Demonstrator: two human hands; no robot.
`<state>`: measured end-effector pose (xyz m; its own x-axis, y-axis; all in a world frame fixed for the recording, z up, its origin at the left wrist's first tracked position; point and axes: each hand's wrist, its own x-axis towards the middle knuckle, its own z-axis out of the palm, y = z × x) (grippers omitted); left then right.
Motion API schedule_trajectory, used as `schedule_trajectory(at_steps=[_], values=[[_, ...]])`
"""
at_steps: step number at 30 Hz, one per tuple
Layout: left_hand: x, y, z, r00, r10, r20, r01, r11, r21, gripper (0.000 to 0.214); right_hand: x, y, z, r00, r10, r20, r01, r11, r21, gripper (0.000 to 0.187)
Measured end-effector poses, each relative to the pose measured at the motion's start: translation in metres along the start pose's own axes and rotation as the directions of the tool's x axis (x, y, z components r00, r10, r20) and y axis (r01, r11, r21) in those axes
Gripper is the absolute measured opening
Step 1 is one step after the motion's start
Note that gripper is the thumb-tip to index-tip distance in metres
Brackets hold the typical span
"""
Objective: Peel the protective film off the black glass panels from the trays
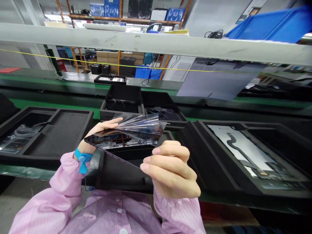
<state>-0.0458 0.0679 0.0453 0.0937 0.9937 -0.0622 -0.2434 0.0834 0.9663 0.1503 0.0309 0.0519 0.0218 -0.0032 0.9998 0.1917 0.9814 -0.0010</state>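
Note:
A glossy black screen panel (pixel 131 144) is held up tilted in front of me, its dark glass mirroring the shelves and lights. My left hand (pixel 103 126), with a blue wrist strap (pixel 83 159), grips its far left side, partly hidden behind it. A creased clear film (pixel 143 123) fans out from those left fingers above the far edge of the panel; whether they pinch the film too, I cannot tell. With fingers curled, my right hand (pixel 172 169) holds the near right corner. Below the panel lies a black foam tray (pixel 119 175).
At left, a foam tray (pixel 89 115) holds a film-covered screen. At right, another tray (pixel 203 130) carries a white-backed screen (pixel 234 146) with a ribbon cable. Two black boxes (pixel 124 91) stand behind my hands. A grey shelf beam (pixel 151 44) crosses above, bearing a blue bin (pixel 270 27).

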Motion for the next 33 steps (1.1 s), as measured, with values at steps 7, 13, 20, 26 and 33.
schedule_trajectory(at_steps=[7, 13, 20, 26, 33], values=[[-0.002, -0.009, 0.009, 0.999, 0.007, -0.04, -0.005, 0.999, 0.032, 0.026, -0.001, 0.001, 0.0, 0.993, 0.117, -0.033, -0.118, 0.992, -0.044, 0.008], [0.008, -0.023, 0.002, 1.0, -0.02, 0.024, 0.02, 1.0, -0.001, 0.03, 0.0, 0.003, 0.003, 0.995, 0.077, -0.062, -0.079, 0.997, -0.022, 0.013], [0.001, -0.026, 0.001, 0.984, 0.162, 0.073, -0.169, 0.98, 0.103, 0.03, 0.005, -0.006, 0.0, 0.991, 0.137, 0.004, -0.137, 0.99, -0.029, 0.016], [-0.001, -0.017, 0.003, 0.993, -0.088, 0.081, 0.092, 0.994, -0.055, 0.037, 0.004, -0.006, -0.004, 0.996, 0.075, 0.047, -0.075, 0.997, 0.009, 0.012], [0.004, 0.006, 0.003, 0.989, -0.115, 0.096, 0.121, 0.991, -0.06, 0.035, 0.005, -0.009, -0.003, 0.996, 0.086, 0.034, -0.086, 0.996, -0.011, 0.013]])
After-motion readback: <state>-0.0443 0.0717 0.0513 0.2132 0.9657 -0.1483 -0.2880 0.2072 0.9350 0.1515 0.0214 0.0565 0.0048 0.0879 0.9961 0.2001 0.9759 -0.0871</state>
